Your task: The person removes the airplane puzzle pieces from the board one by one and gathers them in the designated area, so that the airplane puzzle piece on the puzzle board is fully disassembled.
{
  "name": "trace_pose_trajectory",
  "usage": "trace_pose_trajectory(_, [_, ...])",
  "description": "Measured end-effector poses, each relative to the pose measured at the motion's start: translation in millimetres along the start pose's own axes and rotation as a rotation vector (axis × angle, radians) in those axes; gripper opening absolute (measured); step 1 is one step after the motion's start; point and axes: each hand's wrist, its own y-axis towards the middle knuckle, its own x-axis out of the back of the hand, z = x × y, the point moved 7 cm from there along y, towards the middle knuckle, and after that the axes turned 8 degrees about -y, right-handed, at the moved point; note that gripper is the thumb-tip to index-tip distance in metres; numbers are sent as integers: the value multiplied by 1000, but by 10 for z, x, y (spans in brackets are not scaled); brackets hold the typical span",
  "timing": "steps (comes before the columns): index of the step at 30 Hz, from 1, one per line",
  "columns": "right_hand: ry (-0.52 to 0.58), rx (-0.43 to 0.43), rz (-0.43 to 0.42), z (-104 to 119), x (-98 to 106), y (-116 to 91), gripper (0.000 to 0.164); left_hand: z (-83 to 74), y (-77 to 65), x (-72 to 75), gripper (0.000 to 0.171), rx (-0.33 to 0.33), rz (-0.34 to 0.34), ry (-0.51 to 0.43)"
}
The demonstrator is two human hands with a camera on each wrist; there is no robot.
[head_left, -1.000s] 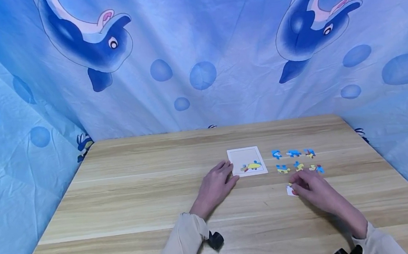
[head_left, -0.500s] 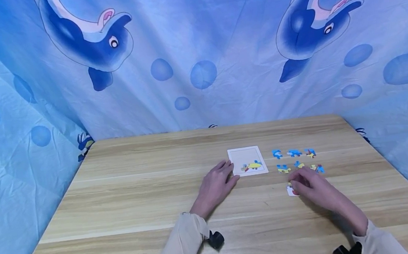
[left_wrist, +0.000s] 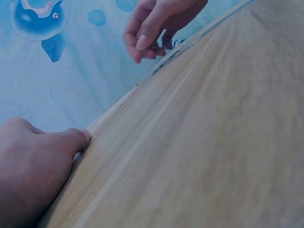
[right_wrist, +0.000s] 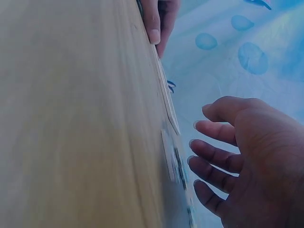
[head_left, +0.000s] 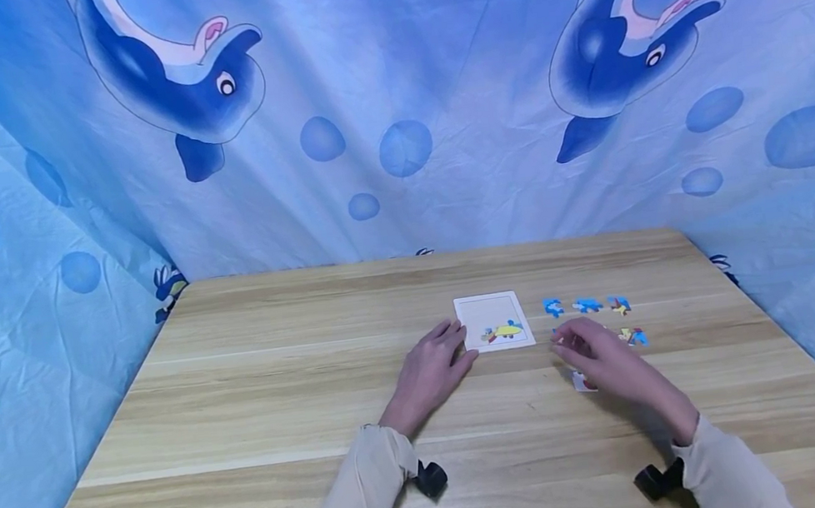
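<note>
My left hand [head_left: 429,377] rests on the wooden table, its fingertips on the left edge of a square white puzzle board [head_left: 485,312]. Joined yellow, blue and red pieces [head_left: 504,332] lie in the board's lower right. Over the loose jigsaw pieces, my right hand [head_left: 604,357] hovers with loosely bent fingers and covers part of the middle row. The right wrist view shows that hand [right_wrist: 261,156] raised above the table, its fingers apart and nothing between them. A white piece with a red patch [head_left: 583,382] lies beneath its palm, partly hidden.
Three blue-toned pieces form the far row, among them a left piece [head_left: 553,308], a middle piece [head_left: 588,305] and a right piece [head_left: 619,305]. A blue, red and yellow piece [head_left: 637,337] lies right of my hand. A blue dolphin-print curtain [head_left: 390,105] hangs behind the table.
My right hand has moved left and slightly away from me, off the white piece, now hiding the middle-row pieces nearer the board. My left hand and the board have stayed in place.
</note>
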Motion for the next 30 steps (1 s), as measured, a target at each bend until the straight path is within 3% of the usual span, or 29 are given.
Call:
trace_pose_trajectory(8, [41, 107, -12, 161, -122, 219, 18, 8, -4, 5, 46, 9, 8, -14])
trace_pose_trajectory(30, [-82, 167, -58, 477, -327, 563, 27, 25, 5, 29, 45, 3, 11, -35])
